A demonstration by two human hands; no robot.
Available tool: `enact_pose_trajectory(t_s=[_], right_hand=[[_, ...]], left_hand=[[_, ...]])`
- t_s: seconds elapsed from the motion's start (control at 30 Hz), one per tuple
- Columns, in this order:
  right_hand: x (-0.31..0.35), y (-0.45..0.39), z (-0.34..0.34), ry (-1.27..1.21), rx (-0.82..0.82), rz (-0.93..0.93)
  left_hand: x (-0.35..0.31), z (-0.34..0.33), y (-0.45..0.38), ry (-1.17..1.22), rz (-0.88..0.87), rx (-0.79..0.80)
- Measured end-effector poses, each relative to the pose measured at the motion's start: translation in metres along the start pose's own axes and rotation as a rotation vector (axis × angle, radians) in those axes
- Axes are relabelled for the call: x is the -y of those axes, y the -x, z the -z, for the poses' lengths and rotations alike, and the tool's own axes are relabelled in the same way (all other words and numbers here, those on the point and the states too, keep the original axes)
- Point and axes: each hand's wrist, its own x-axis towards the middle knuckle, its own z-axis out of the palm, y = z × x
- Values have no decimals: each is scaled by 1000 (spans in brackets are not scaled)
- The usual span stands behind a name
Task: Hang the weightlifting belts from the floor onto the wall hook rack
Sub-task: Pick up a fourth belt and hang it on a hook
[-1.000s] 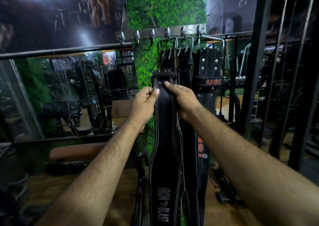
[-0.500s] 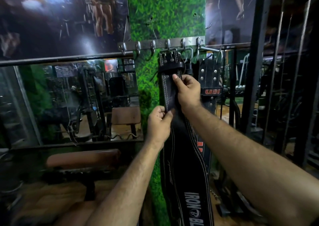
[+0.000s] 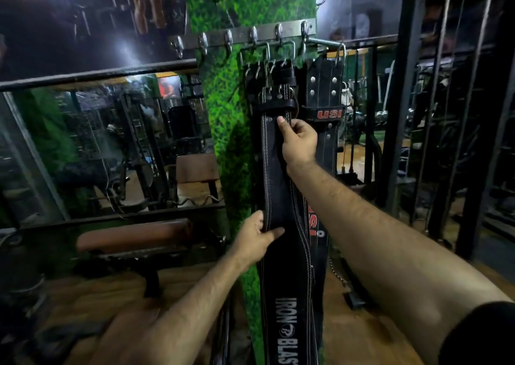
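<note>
I am holding the black Iron Blast belt [image 3: 274, 169] upright against the green wall panel [image 3: 223, 119], just left of the USI belt [image 3: 324, 130]. My right hand [image 3: 298, 141] is pinching it near the top, where it was half a second ago, while my left hand [image 3: 257, 237] is gripping its edge lower than before (buckle end sitting below the hook rack [image 3: 242, 38], not visibly hooked).

Reads "IRON BLAS", in pale block letters running lengthwise down the lower part of the front black belt [image 3: 281, 186], cut off by the frame edge. Reads "USI" in red on the keeper loop of the neighbouring belt [image 3: 324, 85]; red lettering lower down, partly hidden, not readable.
</note>
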Motion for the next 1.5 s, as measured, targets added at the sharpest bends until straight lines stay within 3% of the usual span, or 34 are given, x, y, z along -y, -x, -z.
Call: enact_pose_trajectory(t_s=[0.07,0.13,0.3,0.47,0.77,1.03,1.2,1.27,1.4,1.5], right_hand=[[-4,6,-1,-28,34,-43],[-1,13,-5,-57,83,-88],[11,28,-4,-98,412,-103],[24,29,-8,-121,547,-37],[4,44,-4,-185,432,-112],[-19,57,-2,-206,365,-194],[-18,54,-4,-181,384,-176],[-15,50,-5,-138,384,-119],[-18,46,-3,-74,364,-59],[-24,47,-1,-4,386,-43]], left_hand=[[-9,14,-3,-84,54,91],[-38,27,-13,-105,15,77],[-118,51,-49,78,-246,-266],[-108,33,-42,159,-400,-447],[18,1,-4,-55,-234,-293],[52,19,0,-102,-29,-77],[36,41,3,-465,149,180],[9,52,-5,-336,100,145],[-47,72,-44,13,-94,-90],[-75,78,-54,185,-88,-150]])
